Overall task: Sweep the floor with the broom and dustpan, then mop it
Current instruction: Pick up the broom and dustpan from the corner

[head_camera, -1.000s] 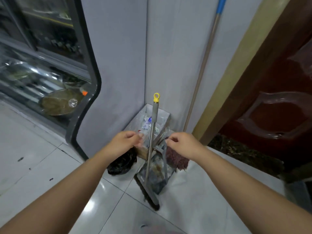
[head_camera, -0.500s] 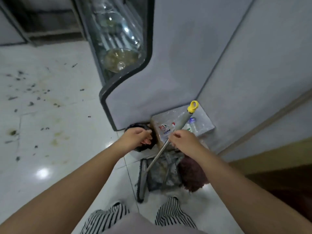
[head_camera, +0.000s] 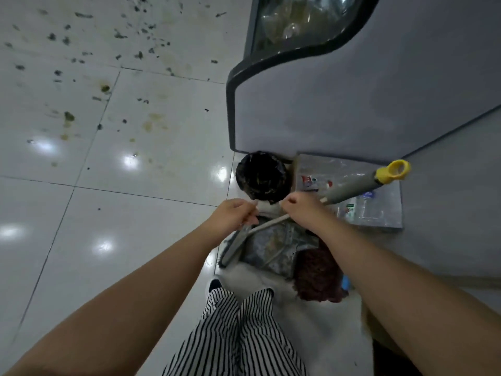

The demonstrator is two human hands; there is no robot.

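Observation:
The broom stands in the corner by my feet. Its metal pole [head_camera: 271,223] has a grey grip and a yellow loop [head_camera: 394,171] and slants down to the black-bristled head [head_camera: 230,253]. My right hand [head_camera: 302,211] grips the pole just below the grey grip. My left hand [head_camera: 233,216] is curled close beside it, above the broom head; what it pinches is hidden. The grey dustpan [head_camera: 273,249] sits under the pole, and a maroon mop head [head_camera: 317,278] lies to its right. Dark crumbs and yellowish stains [head_camera: 67,118] dot the white tiles at upper left.
A black bin bag [head_camera: 261,177] and a clear box of bottles [head_camera: 363,210] fill the corner beyond my hands. A grey display cabinet [head_camera: 325,104] with a black edge rises behind them. My striped trouser legs [head_camera: 238,329] are below. Open tiled floor spreads to the left.
The view has tipped down and swung left, so my legs and more of the dirty floor now show. Both hands stay close together at the broom pole.

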